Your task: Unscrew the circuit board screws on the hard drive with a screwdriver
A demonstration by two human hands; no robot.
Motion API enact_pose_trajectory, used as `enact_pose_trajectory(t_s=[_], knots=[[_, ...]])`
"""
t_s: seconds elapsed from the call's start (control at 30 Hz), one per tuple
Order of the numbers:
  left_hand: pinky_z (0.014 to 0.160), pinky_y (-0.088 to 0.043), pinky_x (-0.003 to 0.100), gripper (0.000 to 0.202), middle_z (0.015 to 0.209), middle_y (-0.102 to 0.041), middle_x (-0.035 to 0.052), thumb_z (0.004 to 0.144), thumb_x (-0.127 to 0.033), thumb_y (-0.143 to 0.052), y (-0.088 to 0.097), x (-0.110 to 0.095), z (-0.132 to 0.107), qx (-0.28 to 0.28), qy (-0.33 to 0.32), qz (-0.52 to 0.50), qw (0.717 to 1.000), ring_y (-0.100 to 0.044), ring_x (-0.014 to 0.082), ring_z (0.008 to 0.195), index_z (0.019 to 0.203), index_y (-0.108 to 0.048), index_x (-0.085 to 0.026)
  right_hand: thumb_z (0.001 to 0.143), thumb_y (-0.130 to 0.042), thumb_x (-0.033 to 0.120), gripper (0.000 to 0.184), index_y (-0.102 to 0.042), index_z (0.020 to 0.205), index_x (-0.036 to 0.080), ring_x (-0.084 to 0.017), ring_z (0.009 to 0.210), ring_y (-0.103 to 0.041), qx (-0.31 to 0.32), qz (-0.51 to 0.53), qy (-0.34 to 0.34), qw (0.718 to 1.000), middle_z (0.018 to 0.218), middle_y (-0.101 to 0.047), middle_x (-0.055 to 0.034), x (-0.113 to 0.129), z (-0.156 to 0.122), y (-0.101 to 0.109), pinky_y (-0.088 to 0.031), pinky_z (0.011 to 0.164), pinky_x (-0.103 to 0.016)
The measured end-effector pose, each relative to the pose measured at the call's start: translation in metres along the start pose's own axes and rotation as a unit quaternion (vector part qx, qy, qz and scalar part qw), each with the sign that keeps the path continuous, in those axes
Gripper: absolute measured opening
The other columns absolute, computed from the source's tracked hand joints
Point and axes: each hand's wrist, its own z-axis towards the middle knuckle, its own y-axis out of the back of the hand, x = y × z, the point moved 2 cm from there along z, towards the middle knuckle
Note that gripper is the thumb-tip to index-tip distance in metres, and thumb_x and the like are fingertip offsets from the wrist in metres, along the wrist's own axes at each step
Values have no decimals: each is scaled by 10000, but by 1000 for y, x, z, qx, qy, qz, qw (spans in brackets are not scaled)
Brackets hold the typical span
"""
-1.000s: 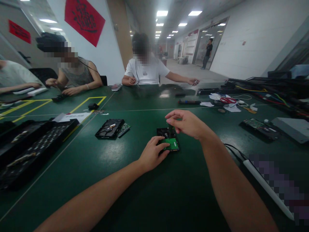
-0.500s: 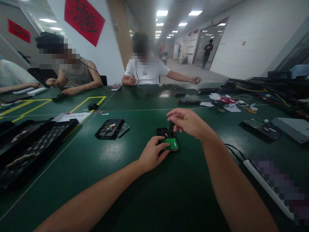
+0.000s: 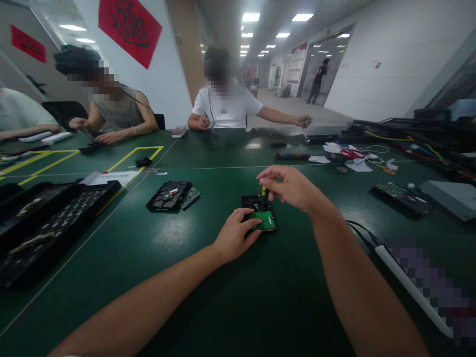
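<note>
A black hard drive (image 3: 248, 201) with a green circuit board (image 3: 267, 221) lies on the green table in front of me. My left hand (image 3: 233, 236) grips its near left part, fingers over the board and thumb at the near edge. Above the drive's far half, my right hand (image 3: 290, 186) is closed around the top of a screwdriver (image 3: 264, 190) with yellow on its handle. The screwdriver stands nearly upright, pointing down at the drive by the board's far edge. Whether its tip sits in a screw is too small to tell.
Left of my hands lie another opened drive (image 3: 169, 196) and a loose circuit board (image 3: 191, 197). Black trays (image 3: 70, 218) stand far left. On the right are a drive (image 3: 403, 198), a grey box (image 3: 449, 198) and cables. Several people sit across the table.
The screwdriver's yellow part now shows below my right fingers, where it looked dark before. My right hand's fingers have shifted slightly; my left hand keeps its place on the drive.
</note>
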Motion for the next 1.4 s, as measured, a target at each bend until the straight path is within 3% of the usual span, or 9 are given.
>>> enact_pose_trajectory(t_s=[0.2, 0.63, 0.83, 1.1, 1.2, 1.3, 1.4], knots=[[1084, -536, 583, 311, 1418, -571, 138, 1000, -322, -674, 0, 1, -1, -1, -2, 5, 1000, -553, 328, 1331, 1304, -707, -266, 957, -660, 183, 55, -683, 1001, 159, -126, 633, -679, -4, 25, -20, 999, 922, -756, -82, 3, 0, 1, -554, 565, -240], [1088, -527, 588, 314, 1408, -571, 145, 1005, -318, -663, 0, 1, -1, 3, -6, 15, 1000, -543, 334, 1336, 1309, -702, -252, 953, -599, 225, 248, -794, 1105, 206, -127, 625, -571, 13, -32, 35, 999, 713, -636, 7, -4, 2, 7, -436, 578, -245], [1090, -531, 592, 315, 1416, -572, 137, 996, -308, -675, 0, 1, -1, -1, -6, 10, 1000, -543, 336, 1341, 1306, -704, -268, 887, -757, 333, 188, -742, 1012, 194, -135, 663, -623, 15, -23, 9, 1000, 858, -731, -30, 4, -2, 4, -475, 582, -250], [1086, -529, 590, 319, 1413, -571, 141, 998, -318, -673, 0, 1, -1, 7, -4, 16, 1000, -541, 336, 1338, 1310, -703, -257, 878, -800, 315, 244, -632, 1006, 193, -107, 575, -646, -5, -21, -25, 999, 1056, -741, -77, 3, -2, -1, -465, 457, -234], [1079, -534, 588, 314, 1407, -579, 138, 1000, -320, -670, 0, 0, 0, 0, -8, 10, 1000, -553, 333, 1327, 1307, -706, -270, 942, -708, 235, 135, -619, 1035, 194, -118, 571, -656, -13, -5, -29, 999, 950, -749, -65, 1, -1, -2, -493, 477, -237], [1081, -534, 584, 314, 1405, -582, 137, 1000, -319, -670, 0, 0, 0, 0, -6, 9, 1000, -552, 333, 1331, 1308, -708, -271, 979, -625, 173, 93, -654, 1067, 185, -138, 640, -688, -4, 16, -24, 1000, 848, -737, -47, 2, 0, -2, -558, 593, -252], [1090, -531, 585, 316, 1405, -580, 137, 995, -308, -676, 0, -1, 0, 1, -3, 9, 1000, -547, 334, 1336, 1306, -707, -267, 984, -658, 260, 100, -715, 1029, 191, -136, 664, -666, 6, 6, -6, 1000, 833, -722, -32, 3, 0, -2, -542, 614, -249]])
